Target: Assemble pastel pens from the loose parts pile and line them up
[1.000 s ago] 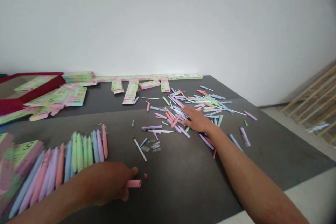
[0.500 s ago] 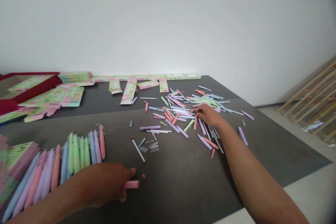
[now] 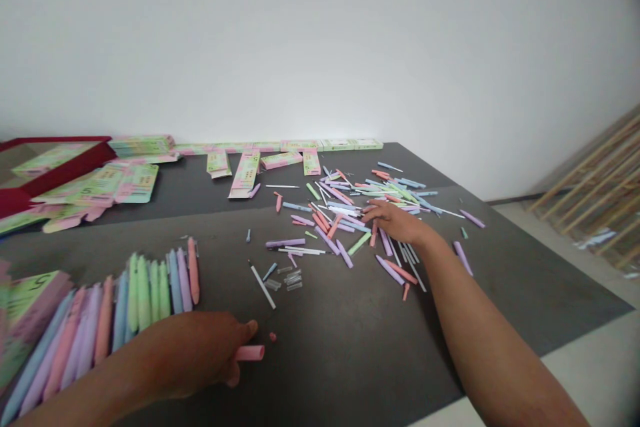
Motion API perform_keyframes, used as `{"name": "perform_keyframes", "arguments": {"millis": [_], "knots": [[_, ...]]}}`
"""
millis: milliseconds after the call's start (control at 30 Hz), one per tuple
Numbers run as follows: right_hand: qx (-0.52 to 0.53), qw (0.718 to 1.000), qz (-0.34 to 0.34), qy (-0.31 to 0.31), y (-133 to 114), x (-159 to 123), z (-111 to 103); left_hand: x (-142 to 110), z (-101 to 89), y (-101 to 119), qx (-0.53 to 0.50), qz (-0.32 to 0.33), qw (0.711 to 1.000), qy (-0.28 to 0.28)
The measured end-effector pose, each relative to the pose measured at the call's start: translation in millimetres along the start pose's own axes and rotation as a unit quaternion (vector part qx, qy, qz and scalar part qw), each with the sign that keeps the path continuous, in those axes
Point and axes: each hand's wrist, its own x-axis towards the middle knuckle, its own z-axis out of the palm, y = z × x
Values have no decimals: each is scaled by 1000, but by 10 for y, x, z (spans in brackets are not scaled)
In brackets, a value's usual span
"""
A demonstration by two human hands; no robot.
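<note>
My left hand (image 3: 215, 353) is closed around a pink pen barrel (image 3: 250, 352), whose hollow end sticks out to the right past the fingers. A small pink pen piece (image 3: 273, 336) lies on the table just beyond that end. My right hand (image 3: 395, 220) reaches into a loose pile of pen parts, its fingers stretched leftward over a white refill and coloured barrels. Nothing is clearly held in it, and the fingertips are partly lost among the parts. Nearby in the pile are a green barrel (image 3: 360, 243) and a purple barrel (image 3: 345, 253).
Assembled pastel pens (image 3: 150, 287) lie in a row at the left beside a printed box (image 3: 35, 307). A white refill (image 3: 262, 285) and clear caps (image 3: 294, 279) lie mid-table. Flattened cartons (image 3: 115, 183), a red box (image 3: 95, 160) and more cartons line the wall.
My right hand's fingers have shifted slightly left and straightened over the pile, and a green and a purple barrel there have moved a little. My left hand stays with the pink barrel.
</note>
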Motion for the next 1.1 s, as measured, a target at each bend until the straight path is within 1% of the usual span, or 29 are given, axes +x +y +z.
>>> {"name": "perform_keyframes", "arguments": {"millis": [33, 67, 100, 167, 267, 333, 400, 567, 767, 900, 967, 1100], "knots": [[4, 1000, -5, 12, 10, -1, -18, -11, -23, 23, 5, -10, 1000, -27], [6, 1000, -5, 30, 21, -1, -33, -20, -43, 44, 7, -15, 999, -36], [6, 999, -2, 47, 30, 2, -39, -28, -60, 61, 11, -20, 999, -44], [1, 998, 3, 63, 34, 19, -9, -33, -77, 77, 14, -26, 999, -41], [-26, 998, 13, 56, 4, 72, 119, -16, -62, 60, 15, -32, 999, -41], [-51, 997, 25, 49, -15, 110, 200, -2, -43, 39, 11, -22, 999, -34], [-67, 996, 34, 43, -17, 138, 236, 3, -36, 30, 9, -16, 999, -29], [-69, 995, 43, 55, -44, 156, 232, -37, -81, 88, 5, -33, 999, -31], [-78, 997, -23, 18, -247, 194, 290, -38, -91, 89, 10, -28, 999, -40], [-87, 996, -5, 24, -295, 206, 293, -22, -94, 85, 16, -28, 998, -56], [-83, 996, 1, 35, -303, 206, 292, -20, -98, 99, 26, -40, 997, -58], [-73, 996, -11, 41, -324, 212, 311, -17, -104, 119, 36, -40, 997, -50]]}}
